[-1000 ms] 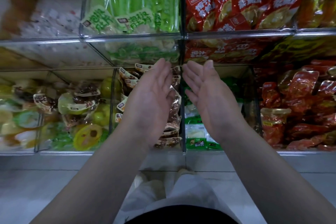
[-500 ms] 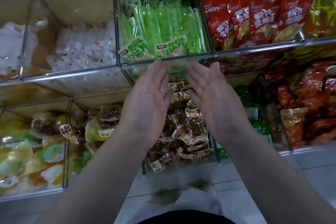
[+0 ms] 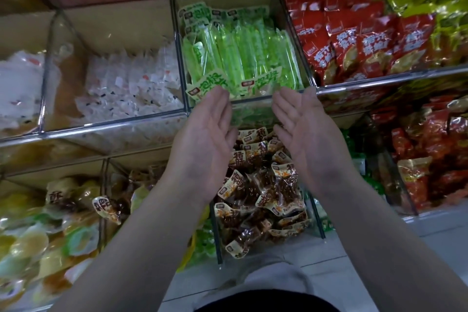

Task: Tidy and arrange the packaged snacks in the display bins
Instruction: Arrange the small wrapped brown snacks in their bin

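While both forearms reach forward side by side, left hand [image 3: 202, 139] and right hand [image 3: 307, 134] are held flat, palms facing each other, fingers straight, nothing grasped. Fingertips of both lie at the front rim of the clear bin [image 3: 253, 100] that holds the long green packets [image 3: 240, 58], upper row, centre; contact with the rim cannot be told. Beneath the hands, a lower bin holds a loose heap of brown snack packets [image 3: 263, 185]. White packets [image 3: 131, 83] fill the bin to the left, red packets [image 3: 354, 40] the bin to the right.
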A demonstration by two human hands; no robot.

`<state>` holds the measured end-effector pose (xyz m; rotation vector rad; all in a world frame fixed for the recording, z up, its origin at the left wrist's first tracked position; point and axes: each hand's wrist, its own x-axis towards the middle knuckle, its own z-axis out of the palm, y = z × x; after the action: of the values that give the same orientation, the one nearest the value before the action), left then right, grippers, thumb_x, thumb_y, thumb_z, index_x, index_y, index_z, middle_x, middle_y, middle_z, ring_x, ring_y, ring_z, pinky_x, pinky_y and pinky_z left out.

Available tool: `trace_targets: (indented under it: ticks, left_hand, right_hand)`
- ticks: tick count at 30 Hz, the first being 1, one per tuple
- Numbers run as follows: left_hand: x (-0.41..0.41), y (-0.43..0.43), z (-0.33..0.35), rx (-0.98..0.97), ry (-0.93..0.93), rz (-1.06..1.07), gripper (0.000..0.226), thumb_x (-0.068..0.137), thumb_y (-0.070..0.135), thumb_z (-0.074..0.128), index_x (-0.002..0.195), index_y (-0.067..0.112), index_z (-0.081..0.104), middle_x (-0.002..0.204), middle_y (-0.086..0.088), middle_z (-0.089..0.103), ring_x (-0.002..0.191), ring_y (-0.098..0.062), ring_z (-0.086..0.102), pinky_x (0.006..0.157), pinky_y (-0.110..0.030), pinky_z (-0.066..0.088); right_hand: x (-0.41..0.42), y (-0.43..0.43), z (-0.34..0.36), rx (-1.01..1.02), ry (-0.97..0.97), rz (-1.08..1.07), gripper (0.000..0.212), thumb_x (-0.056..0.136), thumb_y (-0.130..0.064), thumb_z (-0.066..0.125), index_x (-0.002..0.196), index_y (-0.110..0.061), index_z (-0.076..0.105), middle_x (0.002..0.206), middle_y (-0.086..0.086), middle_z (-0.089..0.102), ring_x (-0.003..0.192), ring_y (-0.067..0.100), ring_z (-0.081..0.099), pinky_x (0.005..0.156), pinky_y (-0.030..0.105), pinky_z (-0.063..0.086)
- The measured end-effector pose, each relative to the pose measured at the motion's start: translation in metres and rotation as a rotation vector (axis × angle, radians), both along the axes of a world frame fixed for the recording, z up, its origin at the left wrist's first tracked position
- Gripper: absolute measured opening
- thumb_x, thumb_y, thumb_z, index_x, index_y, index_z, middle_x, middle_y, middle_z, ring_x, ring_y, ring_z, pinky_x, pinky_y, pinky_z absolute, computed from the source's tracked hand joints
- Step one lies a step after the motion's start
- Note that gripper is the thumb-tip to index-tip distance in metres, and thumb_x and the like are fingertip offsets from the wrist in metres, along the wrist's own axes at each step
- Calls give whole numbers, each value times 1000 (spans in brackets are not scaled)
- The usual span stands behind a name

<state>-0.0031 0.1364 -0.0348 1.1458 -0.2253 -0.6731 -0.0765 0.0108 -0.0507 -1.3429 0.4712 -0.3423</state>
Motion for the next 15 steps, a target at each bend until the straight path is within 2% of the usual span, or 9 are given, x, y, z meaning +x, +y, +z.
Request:
trace_targets:
  ticks: [3,7,9,11,15]
  left_hand:
    - [9,-8,4,10,-12,21,71,90,43,37,154,20,18,157,5,29,143,-10,28,106,-27,28]
    - [24,-19,9,34,-6,40,58,100,40,30,154,19,20,155,6,32,142,-10,30,106,-28,29]
    - [31,-26,11,24,15,45,55,102,38,27,153,18,22,150,11,36,138,-7,34,103,-26,32]
    - [36,-34,10,26,32,42,55,103,38,26,153,18,21,152,8,35,138,-8,33,103,-26,31]
    - [37,-47,5,62,62,50,59,101,40,29,154,15,19,158,1,27,144,-13,27,108,-30,27]
  right_hand:
    - [12,-12,8,-20,6,0,87,77,-66,26,150,-18,31,152,-5,40,133,3,42,112,28,33]
    - [29,-25,16,-19,-2,1,70,94,-58,20,151,-17,29,153,-3,38,134,5,41,114,31,32]
    - [34,-32,19,-31,-3,18,81,85,-64,25,150,-18,30,153,-3,38,135,5,41,113,30,32]
    - [39,-40,19,-37,6,22,89,75,-66,29,150,-18,31,153,-4,39,134,5,41,112,28,34]
    - [43,-54,16,-43,40,29,89,75,-65,28,150,-18,30,154,-3,37,135,8,40,112,30,33]
